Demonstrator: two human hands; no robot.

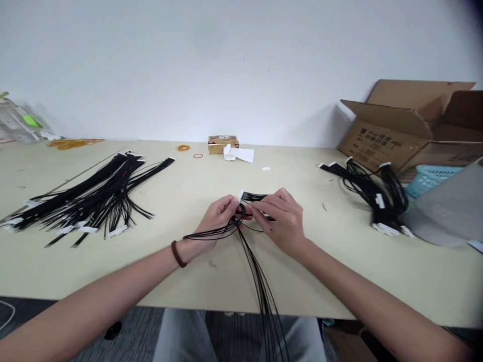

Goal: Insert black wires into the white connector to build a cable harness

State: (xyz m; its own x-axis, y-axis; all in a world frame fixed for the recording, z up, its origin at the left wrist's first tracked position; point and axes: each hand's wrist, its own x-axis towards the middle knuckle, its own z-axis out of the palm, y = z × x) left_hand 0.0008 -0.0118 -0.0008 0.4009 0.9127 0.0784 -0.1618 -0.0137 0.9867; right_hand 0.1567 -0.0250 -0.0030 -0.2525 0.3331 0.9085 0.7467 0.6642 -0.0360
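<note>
Between my hands is a black wire harness (260,271) with a white connector (240,196) at its upper end. My left hand (222,213) is closed on it, the thumb against the connector. Close beside it, my right hand (281,217) pinches the black wires just right of the connector. Some wires loop back over my left wrist, while the rest hang over the table's front edge toward my lap. My fingers partly cover the wires where they bunch together.
A pile of black harnesses (109,188) lies on the left of the table (181,281), with another bundle (381,193) on the right. Behind that bundle stand an open cardboard box (388,136) and a turquoise basket (430,181). A small box (222,144) sits near the wall.
</note>
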